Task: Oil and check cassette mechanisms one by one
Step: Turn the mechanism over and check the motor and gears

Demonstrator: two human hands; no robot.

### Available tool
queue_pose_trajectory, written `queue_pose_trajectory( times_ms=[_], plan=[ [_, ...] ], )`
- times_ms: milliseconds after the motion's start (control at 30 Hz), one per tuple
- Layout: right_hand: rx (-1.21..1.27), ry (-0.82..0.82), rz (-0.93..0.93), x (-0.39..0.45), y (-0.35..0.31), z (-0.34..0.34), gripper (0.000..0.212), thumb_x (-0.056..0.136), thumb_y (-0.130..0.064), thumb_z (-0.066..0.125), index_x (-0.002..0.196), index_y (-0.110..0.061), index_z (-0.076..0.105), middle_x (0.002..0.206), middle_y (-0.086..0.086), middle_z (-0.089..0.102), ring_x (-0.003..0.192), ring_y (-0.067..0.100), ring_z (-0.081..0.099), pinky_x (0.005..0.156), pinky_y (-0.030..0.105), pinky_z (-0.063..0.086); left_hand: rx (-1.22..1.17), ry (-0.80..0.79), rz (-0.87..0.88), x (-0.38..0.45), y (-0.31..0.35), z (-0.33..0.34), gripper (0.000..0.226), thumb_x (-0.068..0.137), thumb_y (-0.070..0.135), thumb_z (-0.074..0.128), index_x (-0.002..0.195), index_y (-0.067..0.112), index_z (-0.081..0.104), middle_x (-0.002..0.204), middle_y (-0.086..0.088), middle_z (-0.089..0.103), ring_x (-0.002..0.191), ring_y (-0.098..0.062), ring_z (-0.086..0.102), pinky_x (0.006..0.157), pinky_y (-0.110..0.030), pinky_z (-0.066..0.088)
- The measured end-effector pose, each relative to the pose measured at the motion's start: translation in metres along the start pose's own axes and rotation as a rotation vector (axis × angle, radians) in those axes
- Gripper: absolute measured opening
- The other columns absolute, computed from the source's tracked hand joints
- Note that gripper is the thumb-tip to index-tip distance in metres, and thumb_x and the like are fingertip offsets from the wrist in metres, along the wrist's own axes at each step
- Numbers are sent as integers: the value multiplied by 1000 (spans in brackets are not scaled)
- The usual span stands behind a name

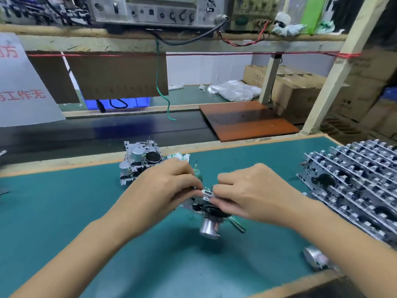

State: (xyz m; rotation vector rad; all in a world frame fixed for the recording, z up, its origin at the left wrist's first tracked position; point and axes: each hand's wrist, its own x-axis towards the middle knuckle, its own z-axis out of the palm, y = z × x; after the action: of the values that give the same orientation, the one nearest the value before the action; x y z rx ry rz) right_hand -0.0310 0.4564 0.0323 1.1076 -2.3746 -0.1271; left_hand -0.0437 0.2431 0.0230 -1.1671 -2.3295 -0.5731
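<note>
1. Over the middle of the green surface (64, 211), in the head view, both hands meet on one cassette mechanism (209, 208), raised off the mat and tilted so its cylindrical motor (208, 229) points toward the person; this probably brings the small moving parts up to eye level for checking.
2. Left hand (169, 190) has its fingers curled and pinching the mechanism's upper left edge, seemingly steadying it.
3. Right hand (251, 194) also has its fingers curled onto the top of the frame, fingertips close to the left hand's; whether it works a lever or only holds is too blurred to tell.
4. Just behind the hands stands a small green oil bottle (197, 171) with a thin needle tip, upright and within easy reach for the oiling step.
5. Toward the far edge, left of the bottle, two more mechanisms (139, 161) lie stacked, likely set apart as finished or waiting.
6. Along the right edge a large stack of mechanisms (354, 186) leans in rows, likely the supply or the done batch.
7. Near the front right corner lies a loose motor (315, 258).
</note>
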Motion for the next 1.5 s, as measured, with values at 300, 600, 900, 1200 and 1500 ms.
queue_pose_trajectory(
  times_ms=[300, 600, 900, 1200, 1500],
  plan=[
    [281, 97, 342, -40, 91, -59, 36, 84, -21, 58, 53, -14, 44, 49, -6, 35, 50, 15, 33, 49, 21, 26, -173, -3, 79, 146, 25, 16, 16, 84, 30, 70, 91, 15, 74, 89, 0, 66, 82, -13, 59, 75, -27, 45],
    [25, -82, 673, -96, 140, 10, 37, 89, -23, 60, 56, -14, 45, 51, 1, 43, 56, 25, 46, 51, 37, 33, 68, -390, 66, 193, 35, 130, 39, 99, 31, 47, 132, 9, 47, 133, -8, 48, 122, -25, 46, 95, -33, 35],
    [-237, -347, 731, -136, 134, 15, 48, 94, -44, 42, 53, -22, 29, 51, -6, 37, 58, 16, 47, 45, 26, 21, -90, -602, 48, 175, 48, 177, 58, 98, 15, 45, 150, 14, 19, 160, -3, 11, 143, -19, 21, 109, -26, 20],
    [-332, -237, 787, -89, 94, -10, 29, 95, -49, 35, 100, -27, 53, 91, -7, 62, 90, 15, 60, 57, 28, 29, -107, -470, -36, 163, 53, 146, 66, 93, 22, 57, 149, 18, 22, 160, 1, 10, 142, -19, 25, 110, -34, 30],
    [522, -176, 427, -8, -71, 38, 26, 94, -54, 34, 86, -31, 41, 81, -9, 60, 79, 13, 57, 65, 32, 36, -196, -154, -571, -62, 2, 31, 21, 86, 27, 67, 107, 31, 64, 97, 26, 58, 88, 5, 54, 78, -13, 42]
  ],
)
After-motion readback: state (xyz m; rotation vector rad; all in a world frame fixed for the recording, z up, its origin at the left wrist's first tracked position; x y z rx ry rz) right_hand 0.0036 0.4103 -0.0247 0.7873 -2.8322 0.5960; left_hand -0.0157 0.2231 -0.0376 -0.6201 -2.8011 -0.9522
